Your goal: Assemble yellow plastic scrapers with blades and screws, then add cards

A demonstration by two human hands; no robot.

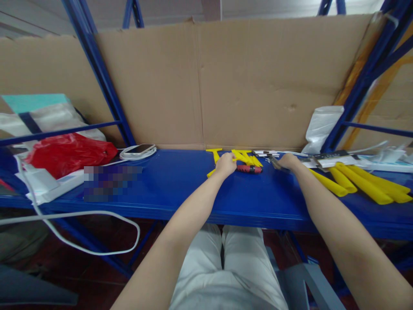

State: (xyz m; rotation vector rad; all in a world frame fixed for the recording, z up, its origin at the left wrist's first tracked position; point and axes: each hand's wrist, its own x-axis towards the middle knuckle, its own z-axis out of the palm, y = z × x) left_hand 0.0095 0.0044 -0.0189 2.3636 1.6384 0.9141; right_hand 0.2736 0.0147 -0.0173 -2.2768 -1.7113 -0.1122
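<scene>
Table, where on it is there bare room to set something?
The table is bare between the white cable and left hand, and in front of the red tool. Crowded: the right end, with long yellow pieces, and the left, around the red bag.

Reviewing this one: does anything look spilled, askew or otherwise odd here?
Yes: at left, a white cable loops out past the front edge of the blue shelf and might snag. No spill shows around the left hand or right hand.
</scene>
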